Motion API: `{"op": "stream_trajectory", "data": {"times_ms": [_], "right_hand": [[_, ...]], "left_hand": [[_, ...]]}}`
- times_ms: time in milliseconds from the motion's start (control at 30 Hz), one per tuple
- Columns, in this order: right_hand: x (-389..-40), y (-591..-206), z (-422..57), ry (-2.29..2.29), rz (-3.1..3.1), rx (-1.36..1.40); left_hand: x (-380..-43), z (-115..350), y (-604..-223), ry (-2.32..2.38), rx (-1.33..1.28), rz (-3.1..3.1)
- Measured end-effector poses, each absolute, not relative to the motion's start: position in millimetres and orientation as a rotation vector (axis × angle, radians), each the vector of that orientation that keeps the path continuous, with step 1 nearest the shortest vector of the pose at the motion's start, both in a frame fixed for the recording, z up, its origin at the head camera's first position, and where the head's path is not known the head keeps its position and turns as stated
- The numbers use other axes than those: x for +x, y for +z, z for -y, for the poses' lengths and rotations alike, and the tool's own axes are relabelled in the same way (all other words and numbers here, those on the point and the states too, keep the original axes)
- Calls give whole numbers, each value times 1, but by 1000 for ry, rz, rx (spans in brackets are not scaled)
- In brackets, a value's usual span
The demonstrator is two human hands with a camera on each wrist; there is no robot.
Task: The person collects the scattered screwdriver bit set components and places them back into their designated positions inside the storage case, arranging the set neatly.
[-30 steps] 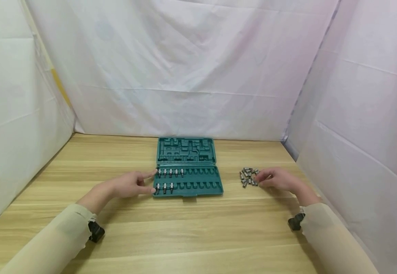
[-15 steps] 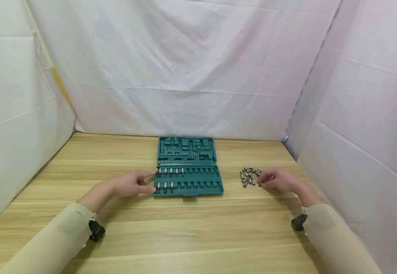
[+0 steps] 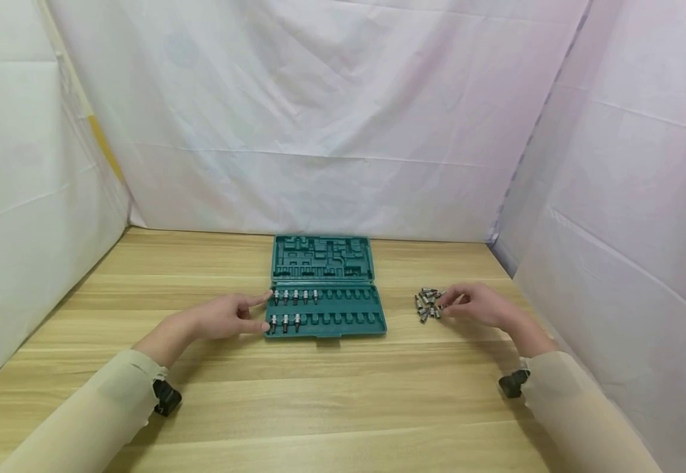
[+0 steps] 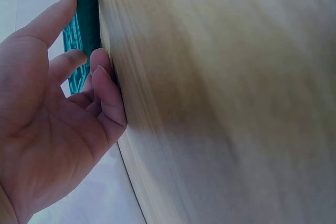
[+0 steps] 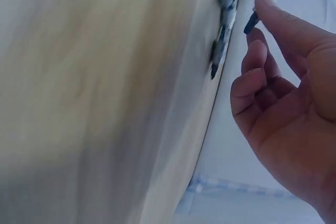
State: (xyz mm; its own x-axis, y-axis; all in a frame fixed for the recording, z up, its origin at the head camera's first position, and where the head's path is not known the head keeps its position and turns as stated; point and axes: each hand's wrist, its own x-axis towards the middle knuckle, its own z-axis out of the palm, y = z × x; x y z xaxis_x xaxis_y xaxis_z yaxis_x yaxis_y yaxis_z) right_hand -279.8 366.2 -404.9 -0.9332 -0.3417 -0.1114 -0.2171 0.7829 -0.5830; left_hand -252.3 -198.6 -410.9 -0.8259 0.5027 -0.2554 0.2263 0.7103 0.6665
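A green tool case (image 3: 345, 307) lies unfolded on the table, with several silver bit sockets with dark tips seated at the left of its two rows of slots. My left hand (image 3: 221, 318) rests against the case's left edge. Its thumb and index finger are spread along that edge, while the other fingers bend beneath, as the left wrist view shows. Off to the right, my right hand (image 3: 478, 306) is beside a loose pile of bit sockets (image 3: 428, 301). Between its thumb and fingers it pinches one bit socket (image 5: 253, 22), lifted off the table with the dark tip slanting down.
The case's lid (image 3: 322, 257), moulded with various recesses, lies back toward the rear cloth. White cloth walls (image 3: 319, 118) enclose the wooden table (image 3: 319, 394) at the back and sides. Bare wood lies between the case and the pile.
The right hand first drew slightly right with a bit socket near the tabletop, then rose and shifted back left. That bit socket is now off the table. The left hand stays in place.
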Motion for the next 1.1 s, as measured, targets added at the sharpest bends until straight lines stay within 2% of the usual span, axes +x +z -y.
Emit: {"op": "stream_trajectory", "data": {"times_ms": [433,633,1100], "right_hand": [[-290,-398,-307,-1117,-2644,-448],[-296,-397,-275,-1150,-2628,-535],[-303,-407,-223,-1354,-2436,-549]], "left_hand": [[-252,199,-411,897,562,-2493],[-252,199,-411,901,559,-2494],[-252,198,-410,877,555,-2513]]}}
